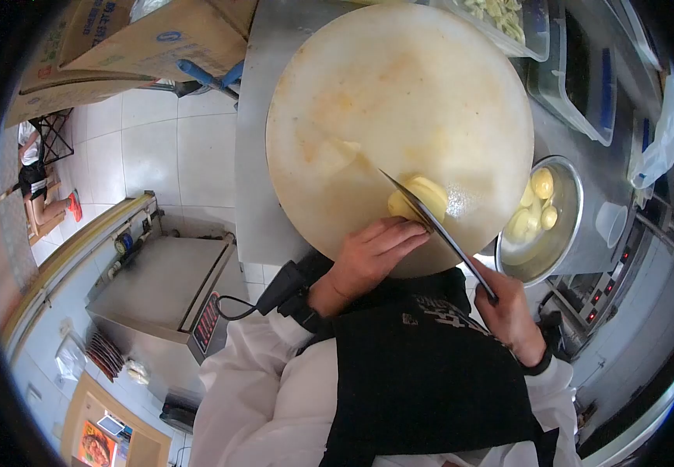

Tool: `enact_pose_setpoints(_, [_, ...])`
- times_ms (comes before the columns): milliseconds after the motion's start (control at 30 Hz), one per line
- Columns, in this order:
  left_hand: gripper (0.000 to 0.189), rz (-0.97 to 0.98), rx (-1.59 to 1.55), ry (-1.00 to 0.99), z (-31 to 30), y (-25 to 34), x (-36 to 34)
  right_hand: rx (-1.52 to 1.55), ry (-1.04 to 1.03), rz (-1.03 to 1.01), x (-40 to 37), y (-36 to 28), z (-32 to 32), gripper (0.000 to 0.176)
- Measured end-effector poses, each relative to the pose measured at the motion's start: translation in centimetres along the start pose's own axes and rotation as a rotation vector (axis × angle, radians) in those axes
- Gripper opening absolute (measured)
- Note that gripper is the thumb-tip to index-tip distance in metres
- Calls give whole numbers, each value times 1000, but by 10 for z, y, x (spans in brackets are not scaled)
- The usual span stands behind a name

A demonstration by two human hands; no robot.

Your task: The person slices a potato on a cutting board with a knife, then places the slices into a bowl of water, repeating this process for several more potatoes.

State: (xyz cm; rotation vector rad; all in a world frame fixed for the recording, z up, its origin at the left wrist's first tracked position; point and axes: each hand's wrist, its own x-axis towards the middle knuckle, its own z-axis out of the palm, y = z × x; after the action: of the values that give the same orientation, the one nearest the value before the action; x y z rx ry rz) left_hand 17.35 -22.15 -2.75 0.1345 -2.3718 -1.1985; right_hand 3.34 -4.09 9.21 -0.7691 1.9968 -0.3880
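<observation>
A large round pale cutting board (399, 93) lies on a steel counter. A peeled yellow potato (421, 196) rests near the board's near edge. My left hand (368, 257) presses on the potato's near side, fingers curled against it. My right hand (512, 311) grips the handle of a long knife (430, 226), whose blade runs diagonally across the potato, right beside my left fingers. Thin pale slices (335, 154) lie flat on the board to the left of the potato.
A steel bowl (566, 233) with peeled potatoes in water stands right of the board. Clear plastic tubs (578, 78) sit behind it, one holding cut pieces. A scale (162, 300) stands on the floor at left, cardboard boxes (142, 39) beyond. A person (37, 183) is far left.
</observation>
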Motion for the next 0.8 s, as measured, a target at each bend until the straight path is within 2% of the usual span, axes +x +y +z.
enact_pose_setpoints(100, [30, 18, -24, 35, 5, -5, -8, -1, -36, 2, -21, -13, -15, 66])
enact_pose_setpoints(167, [29, 36, -45, 63, 6, -6, -9, -105, -94, 53, -29, -24, -24, 69])
enact_pose_setpoints(233, [26, 25, 1, 29, 4, -4, -7, -109, -89, 47, -27, -18, -20, 70])
enact_pose_setpoints(300, [28, 22, -3, 49, 4, -3, -4, -100, -20, -62, -17, -12, -10, 69])
enact_pose_setpoints(433, [32, -1, 20, 13, 0, 0, -2, -42, 15, -72, 13, -2, 9, 68])
enact_pose_setpoints(533, [35, -12, -7, -33, -1, 1, 0, -16, 3, -52, 8, 3, 5, 66])
enact_pose_setpoints(600, [35, 18, -3, 10, 1, -3, -4, -28, 3, -69, -7, 0, -2, 68])
enact_pose_setpoints(733, [34, 39, -70, 88, 10, -8, -15, -106, -102, 68, -28, -23, -22, 73])
enact_pose_setpoints(800, [33, 27, -52, 71, 8, -7, -12, -104, -81, 29, -24, -19, -17, 72])
